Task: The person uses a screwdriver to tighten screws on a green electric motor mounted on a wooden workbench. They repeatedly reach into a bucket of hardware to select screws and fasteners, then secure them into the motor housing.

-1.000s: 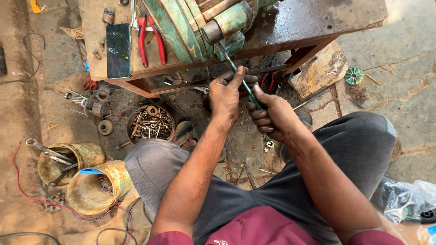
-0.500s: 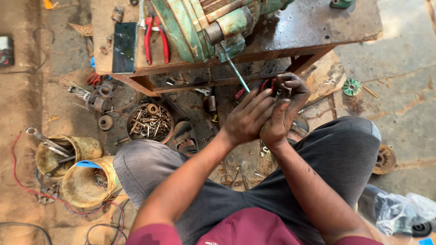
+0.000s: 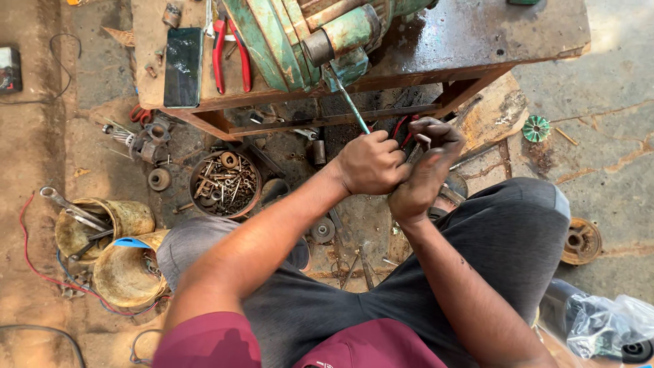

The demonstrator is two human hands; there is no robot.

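I sit before a low rusty metal bench (image 3: 477, 41) that carries a worn green machine (image 3: 300, 34). My left hand (image 3: 371, 163) is closed around the handle of a teal screwdriver (image 3: 349, 99), whose shaft slants up to the machine's lower front edge. My right hand (image 3: 426, 174) is right beside it, fingers curled, greasy, touching the left hand near the handle. Whether it holds a small part is hidden. Both hands are below the bench edge, over my knees.
Red-handled pliers (image 3: 230, 44) and a dark phone (image 3: 182, 65) lie on the bench. On the floor: a round bowl of bolts and nuts (image 3: 225, 184), two yellow tubs with wrenches (image 3: 116, 252), a green fan wheel (image 3: 536, 128), a pulley (image 3: 580, 240), loose wires.
Both hands have dropped from the machine's front edge toward my knees and drawn together. The screwdriver came down with them, its tip still pointing up at the machine.
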